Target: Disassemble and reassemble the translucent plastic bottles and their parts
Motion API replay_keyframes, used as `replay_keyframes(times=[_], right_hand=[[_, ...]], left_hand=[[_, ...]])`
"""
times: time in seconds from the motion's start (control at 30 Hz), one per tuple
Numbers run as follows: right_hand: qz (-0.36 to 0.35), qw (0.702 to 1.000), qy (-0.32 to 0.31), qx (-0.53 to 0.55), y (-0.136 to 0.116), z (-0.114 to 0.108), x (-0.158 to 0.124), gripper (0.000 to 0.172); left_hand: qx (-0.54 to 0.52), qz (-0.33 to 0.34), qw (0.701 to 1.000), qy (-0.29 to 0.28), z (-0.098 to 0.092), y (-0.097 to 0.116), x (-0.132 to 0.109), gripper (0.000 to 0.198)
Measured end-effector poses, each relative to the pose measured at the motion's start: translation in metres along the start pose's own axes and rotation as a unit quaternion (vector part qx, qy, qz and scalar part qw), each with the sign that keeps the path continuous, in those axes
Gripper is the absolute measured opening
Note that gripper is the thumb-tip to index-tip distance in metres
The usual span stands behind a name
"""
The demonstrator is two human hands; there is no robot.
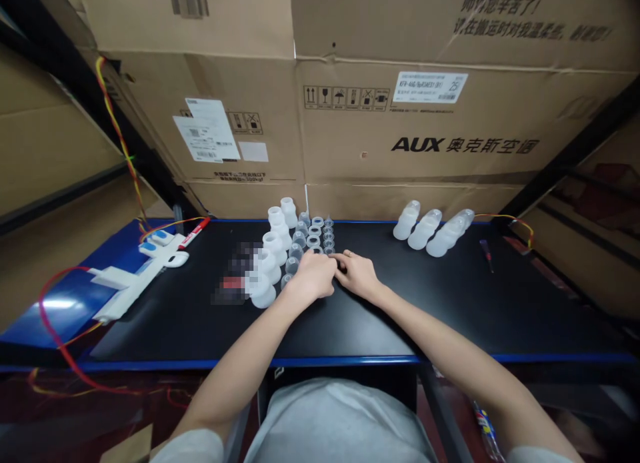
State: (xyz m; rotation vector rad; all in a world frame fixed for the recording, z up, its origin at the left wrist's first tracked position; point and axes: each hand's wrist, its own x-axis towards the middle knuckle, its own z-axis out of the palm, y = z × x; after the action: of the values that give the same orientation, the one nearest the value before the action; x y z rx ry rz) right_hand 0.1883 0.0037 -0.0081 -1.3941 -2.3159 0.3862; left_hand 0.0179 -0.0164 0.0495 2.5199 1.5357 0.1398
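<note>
My left hand (316, 276) is closed over the near end of the rows of small parts, its fingers curled down. My right hand (357, 274) is close beside it, thumb and fingers bent together near the left fingertips. Whatever either hand holds is too hidden to make out. Left of them stands a slanting row of frosted white baby bottles (274, 248) with open necks. Between bottles and hands are rows of clear domed caps (299, 239), translucent rings (313, 241) and small clear nipple-like pieces (329, 236); my left hand covers part of these rows.
Several capped bottles (425, 229) stand at the back right, near a thin dark screwdriver-like tool (486, 255). A power strip (133, 276) with cables and a red marker (194, 233) lie on the left. Cardboard (425, 163) walls the back of the black mat (450, 309).
</note>
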Motion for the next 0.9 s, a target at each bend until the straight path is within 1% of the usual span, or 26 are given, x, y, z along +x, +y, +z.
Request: replay_keyframes(times=[0.07,0.13,0.2,0.27,0.33,0.43,0.47,0.5,0.53,0.63,0.73,0.8,0.9], right_hand=[[0.013,1.0,0.003,0.006,-0.001,0.0,0.001,0.034],[0.017,0.999,0.02,0.036,0.003,-0.002,0.004,0.031],[0.017,0.994,0.054,0.092,0.01,-0.004,0.008,0.028],[0.027,0.979,0.091,0.183,0.017,-0.007,0.013,0.025],[0.05,0.944,0.122,0.301,0.024,-0.009,0.017,0.027],[0.091,0.866,0.146,0.469,0.034,-0.014,0.021,0.044],[0.098,0.845,0.15,0.503,0.037,-0.016,0.022,0.049],[0.1,0.832,0.155,0.524,0.041,-0.018,0.022,0.052],[0.096,0.826,0.165,0.53,0.043,-0.02,0.022,0.053],[0.058,0.831,0.206,0.513,0.048,-0.026,0.018,0.048],[0.015,0.854,0.227,0.468,0.045,-0.031,0.013,0.044],[-0.01,0.869,0.224,0.441,0.041,-0.034,0.011,0.048],[-0.053,0.878,0.216,0.424,0.036,-0.038,0.008,0.053]], left_hand=[[0.012,0.03,0.999,-0.028,-0.006,0.007,0.0,0.007],[0.012,0.052,0.998,-0.044,-0.011,0.011,0.001,0.018],[-0.014,0.075,0.996,-0.036,-0.015,0.011,0.003,0.026],[-0.059,0.101,0.993,0.001,-0.018,0.008,0.005,0.025],[-0.111,0.128,0.984,0.056,-0.019,0.003,0.007,0.023],[-0.195,0.145,0.96,0.138,-0.016,-0.004,0.011,0.021],[-0.227,0.144,0.949,0.163,-0.013,-0.005,0.013,0.019],[-0.259,0.141,0.937,0.186,-0.011,-0.006,0.015,0.017],[-0.29,0.135,0.924,0.21,-0.008,-0.006,0.019,0.016],[-0.359,0.11,0.885,0.276,0.002,-0.006,0.028,0.016],[-0.42,0.075,0.846,0.321,0.011,-0.005,0.034,0.018],[-0.453,0.058,0.829,0.323,0.015,-0.003,0.036,0.023],[-0.483,0.057,0.819,0.303,0.018,0.0,0.037,0.034]])
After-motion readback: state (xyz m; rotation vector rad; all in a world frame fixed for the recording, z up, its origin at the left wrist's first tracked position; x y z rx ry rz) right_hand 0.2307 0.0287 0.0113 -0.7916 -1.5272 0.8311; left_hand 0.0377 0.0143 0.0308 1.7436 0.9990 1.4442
